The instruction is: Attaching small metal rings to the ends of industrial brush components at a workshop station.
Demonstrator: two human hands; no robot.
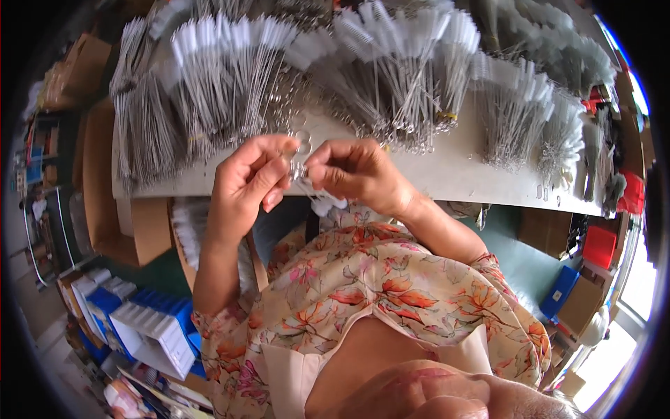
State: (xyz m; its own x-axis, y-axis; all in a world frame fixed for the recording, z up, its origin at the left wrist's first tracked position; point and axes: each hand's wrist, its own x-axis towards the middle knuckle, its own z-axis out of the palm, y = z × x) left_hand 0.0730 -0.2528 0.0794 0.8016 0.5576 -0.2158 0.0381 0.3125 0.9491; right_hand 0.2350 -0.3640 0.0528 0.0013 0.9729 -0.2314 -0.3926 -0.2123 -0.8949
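The pale table (450, 171) is taken as the landmark. Against its left end an open cardboard box (148, 237) is placed; farther out, beyond the table's far left corner, another brown carton (80, 70) is seen. To the near left of the table, a white open-fronted box (157, 342) is grouped with blue boxes (162, 300). Below the table's near edge, toward the right, a green floor (518, 244) is exposed, and a brown box (543, 232) is set there. Beyond the table's right end, a red container (600, 246), a blue box (560, 292) and a bright window (636, 272) are shown.
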